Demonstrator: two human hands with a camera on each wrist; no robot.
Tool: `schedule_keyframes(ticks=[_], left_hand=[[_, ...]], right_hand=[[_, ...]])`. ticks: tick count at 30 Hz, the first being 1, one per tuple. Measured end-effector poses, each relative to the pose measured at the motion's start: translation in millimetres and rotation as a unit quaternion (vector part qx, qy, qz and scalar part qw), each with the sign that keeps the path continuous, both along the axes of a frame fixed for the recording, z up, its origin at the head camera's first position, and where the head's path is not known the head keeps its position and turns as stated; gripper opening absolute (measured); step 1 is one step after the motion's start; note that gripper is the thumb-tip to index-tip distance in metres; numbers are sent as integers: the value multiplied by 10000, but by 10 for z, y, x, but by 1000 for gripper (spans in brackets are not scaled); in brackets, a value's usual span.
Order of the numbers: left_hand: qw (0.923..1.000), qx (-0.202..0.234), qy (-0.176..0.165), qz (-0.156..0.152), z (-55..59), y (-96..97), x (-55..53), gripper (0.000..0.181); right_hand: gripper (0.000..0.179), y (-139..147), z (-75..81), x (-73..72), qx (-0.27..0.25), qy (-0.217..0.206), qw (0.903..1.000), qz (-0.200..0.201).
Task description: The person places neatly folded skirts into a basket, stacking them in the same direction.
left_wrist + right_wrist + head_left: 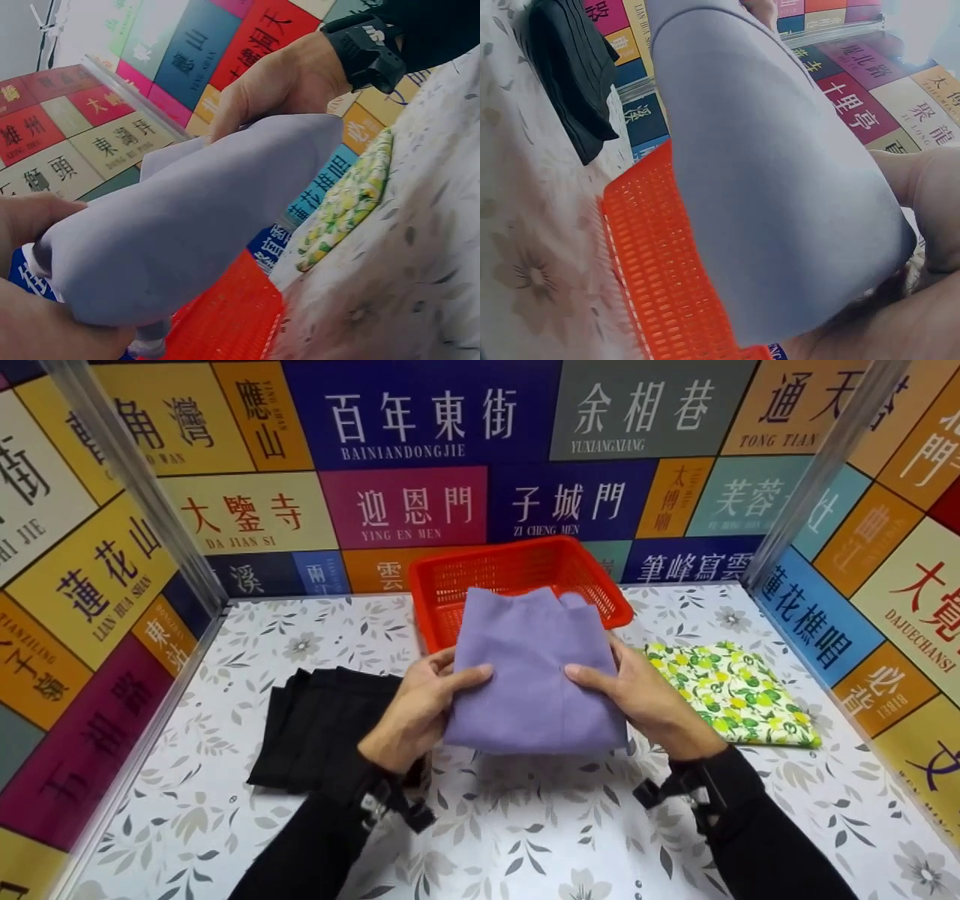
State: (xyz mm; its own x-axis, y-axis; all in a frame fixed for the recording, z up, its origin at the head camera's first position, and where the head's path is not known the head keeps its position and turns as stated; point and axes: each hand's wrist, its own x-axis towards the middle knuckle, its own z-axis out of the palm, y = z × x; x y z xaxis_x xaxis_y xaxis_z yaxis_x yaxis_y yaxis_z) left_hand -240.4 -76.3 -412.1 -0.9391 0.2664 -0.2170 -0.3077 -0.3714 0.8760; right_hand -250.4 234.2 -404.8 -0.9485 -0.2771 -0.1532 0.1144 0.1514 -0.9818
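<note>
A folded piece of purple cloth is held up between both hands, in front of the red basket. My left hand grips its left side, thumb on the near face and fingers behind. On the other side my right hand pinches it the same way, its fingers mostly hidden behind the fabric. In the left wrist view the cloth shows a thick rounded fold along its lower edge. The right wrist view has the cloth across its middle, with the basket beyond.
The red plastic basket stands at the back wall. Folded black cloth lies on the left of the flower-patterned table. A folded lemon-print cloth lies on the right. Printed panels enclose the back and sides.
</note>
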Motion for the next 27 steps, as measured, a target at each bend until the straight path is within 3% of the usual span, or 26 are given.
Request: schedule_keyframes(ticks=[4, 10, 14, 21, 27], left_hand=[[9997, 139, -13, -203, 94, -57, -165, 54], [9993, 189, -57, -317, 185, -102, -401, 58], [9992, 182, 18, -367, 234, -127, -559, 56], [9995, -101, 109, 265, 326, -131, -835, 83], [9935, -691, 607, 670, 348, -116, -1026, 97]], right_hand=[[81, -64, 69, -178, -195, 33, 9998, 7], [82, -160, 145, -423, -477, -142, 9987, -97], [71, -224, 178, -585, -584, -254, 9978, -164], [44, -279, 243, -880, -399, -366, 9983, -232], [52, -290, 345, -1136, 100, -478, 9977, -466]])
